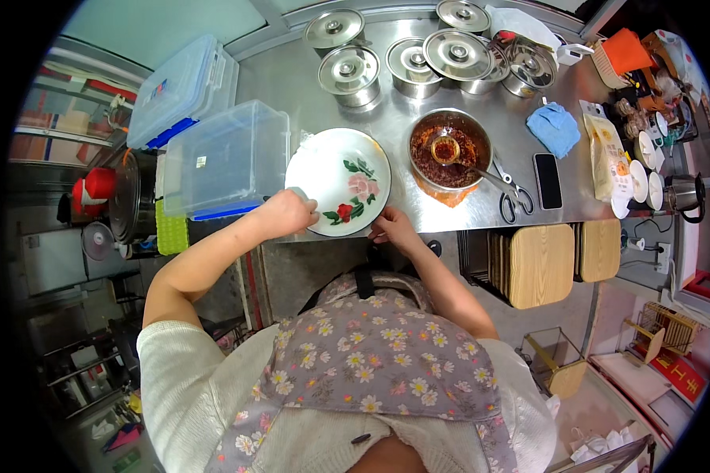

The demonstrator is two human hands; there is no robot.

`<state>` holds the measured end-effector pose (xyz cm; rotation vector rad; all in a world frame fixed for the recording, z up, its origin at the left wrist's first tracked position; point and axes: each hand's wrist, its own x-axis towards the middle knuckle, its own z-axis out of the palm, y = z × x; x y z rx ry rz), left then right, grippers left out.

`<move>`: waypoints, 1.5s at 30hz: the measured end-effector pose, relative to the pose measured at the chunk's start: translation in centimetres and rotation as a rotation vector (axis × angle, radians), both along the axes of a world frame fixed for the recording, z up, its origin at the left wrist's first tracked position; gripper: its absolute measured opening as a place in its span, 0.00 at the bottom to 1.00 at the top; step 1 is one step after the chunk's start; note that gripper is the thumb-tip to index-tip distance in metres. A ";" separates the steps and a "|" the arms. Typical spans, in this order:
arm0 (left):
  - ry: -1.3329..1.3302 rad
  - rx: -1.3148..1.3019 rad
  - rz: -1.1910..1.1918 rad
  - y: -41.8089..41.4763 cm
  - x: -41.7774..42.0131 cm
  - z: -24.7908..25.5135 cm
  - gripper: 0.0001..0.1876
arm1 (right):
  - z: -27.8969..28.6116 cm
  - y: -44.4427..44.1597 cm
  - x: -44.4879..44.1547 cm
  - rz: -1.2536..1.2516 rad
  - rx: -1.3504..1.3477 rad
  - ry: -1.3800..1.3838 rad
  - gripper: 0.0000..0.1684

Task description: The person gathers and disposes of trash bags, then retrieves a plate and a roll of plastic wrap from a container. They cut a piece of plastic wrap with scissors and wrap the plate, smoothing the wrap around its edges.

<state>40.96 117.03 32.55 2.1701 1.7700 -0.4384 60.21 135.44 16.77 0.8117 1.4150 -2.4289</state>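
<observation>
A white enamel basin point(331, 171) with a painted pink-and-red flower pattern sits at the front edge of the steel table. My left hand point(289, 211) is at its lower-left rim, fingers curled inward over the edge. By the lower-right rim is my right hand point(395, 229), its fingers bent close together near the table edge. Whether either hand grips the rim or something thin is hidden. Right of the basin stands a steel pot point(417, 127) of dark red chili paste point(429, 159). A metal ladle point(479, 171) rests in it, its bowl filled with reddish oil.
Clear plastic bins point(231, 159) stand at left. Lidded steel pots point(348, 74) line the back. Scissors point(513, 198), a phone point(548, 180), a blue cloth point(554, 129) and a printed bag point(604, 156) lie at right. Wooden-topped stools point(541, 266) are under the table. Orange oil stains the tabletop below the pot.
</observation>
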 end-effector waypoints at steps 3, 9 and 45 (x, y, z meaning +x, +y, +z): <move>-0.058 0.036 0.161 1.9 2.3 0.7 0.18 | 1.8 1.6 0.7 0.038 0.216 -0.052 0.11; -0.097 0.221 0.417 3.9 7.1 -3.1 0.16 | 10.4 2.2 -1.9 -0.152 1.488 0.313 0.10; -0.138 0.116 0.329 -3.2 1.2 -0.6 0.20 | 14.7 3.1 -8.4 -0.002 1.509 0.279 0.14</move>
